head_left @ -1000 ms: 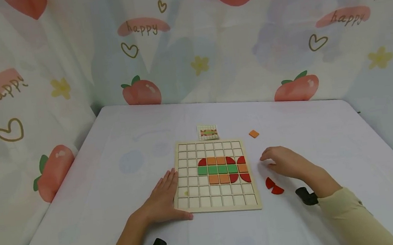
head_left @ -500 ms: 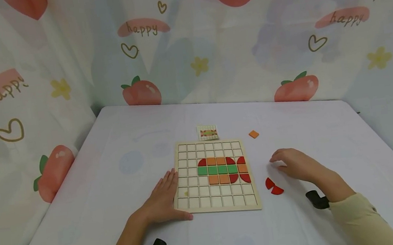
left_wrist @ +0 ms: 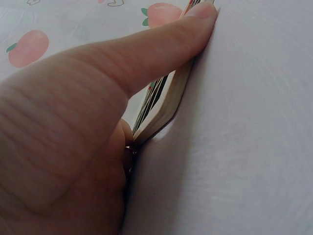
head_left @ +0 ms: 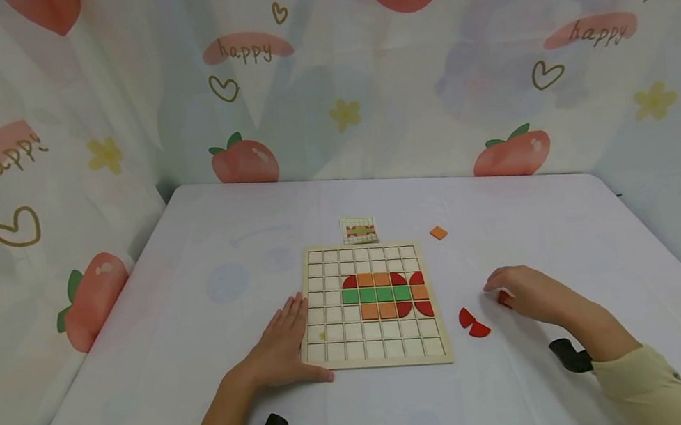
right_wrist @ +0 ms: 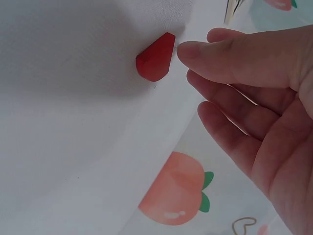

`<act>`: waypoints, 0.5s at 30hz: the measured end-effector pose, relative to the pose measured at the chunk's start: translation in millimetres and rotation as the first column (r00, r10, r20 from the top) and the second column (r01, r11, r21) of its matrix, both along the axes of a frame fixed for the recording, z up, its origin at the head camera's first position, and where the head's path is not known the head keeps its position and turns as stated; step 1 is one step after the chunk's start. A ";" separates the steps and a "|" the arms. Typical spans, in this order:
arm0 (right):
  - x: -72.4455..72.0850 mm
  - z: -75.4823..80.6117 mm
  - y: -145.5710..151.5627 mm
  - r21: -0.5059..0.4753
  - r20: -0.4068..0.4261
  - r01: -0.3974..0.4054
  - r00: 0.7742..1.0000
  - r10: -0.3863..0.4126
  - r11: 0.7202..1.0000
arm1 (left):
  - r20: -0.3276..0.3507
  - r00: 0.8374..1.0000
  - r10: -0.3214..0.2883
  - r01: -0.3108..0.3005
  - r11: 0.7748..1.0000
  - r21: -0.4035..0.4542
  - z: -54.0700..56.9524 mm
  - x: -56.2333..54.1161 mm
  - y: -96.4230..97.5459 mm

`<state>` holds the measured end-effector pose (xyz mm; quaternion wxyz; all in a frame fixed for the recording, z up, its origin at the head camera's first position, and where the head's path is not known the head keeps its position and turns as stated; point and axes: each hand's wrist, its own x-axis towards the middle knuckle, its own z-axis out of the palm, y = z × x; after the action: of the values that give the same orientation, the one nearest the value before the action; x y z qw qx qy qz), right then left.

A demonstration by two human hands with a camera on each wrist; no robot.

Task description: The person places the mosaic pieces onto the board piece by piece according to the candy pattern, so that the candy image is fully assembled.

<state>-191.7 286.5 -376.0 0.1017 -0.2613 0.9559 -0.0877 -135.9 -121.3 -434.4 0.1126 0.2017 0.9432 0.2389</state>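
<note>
My left hand (head_left: 280,345) rests at the near left corner of a wooden grid board (head_left: 337,349), fingers along its left side and thumb (left_wrist: 166,54) against its front edge. Red quarter-round, orange square and green square tiles (head_left: 376,295) fill part of the grid. To the right of the board, my right hand (head_left: 529,292) hovers low over the table with fingers loosely bent and nothing between them. A red quarter-round tile (right_wrist: 156,58) lies just beyond its thumb tip; in the head view the thumb partly covers this tile.
Two more red quarter-round tiles (head_left: 478,329) lie between the board and my right hand. A lone orange tile (head_left: 438,233) is farther back. Behind the board lies a small pattern card (head_left: 359,230). Printed curtains (head_left: 402,93) stand around the table's back and left sides.
My right hand has drawn back to the right and toward me, away from the board, and a red tile now shows by its thumb. The left hand has stayed in place.
</note>
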 end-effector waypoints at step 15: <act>6.2 -6.6 15.0 -0.006 0.024 0.002 1.000 -0.002 1.000 | -0.001 1.000 0.004 -0.004 1.000 0.000 -2.4 -0.2 -0.8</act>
<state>-185.5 301.5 -382.6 0.1125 -0.2595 0.9546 -0.0938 -136.1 -122.1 -436.8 0.1117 0.1998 0.9437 0.2389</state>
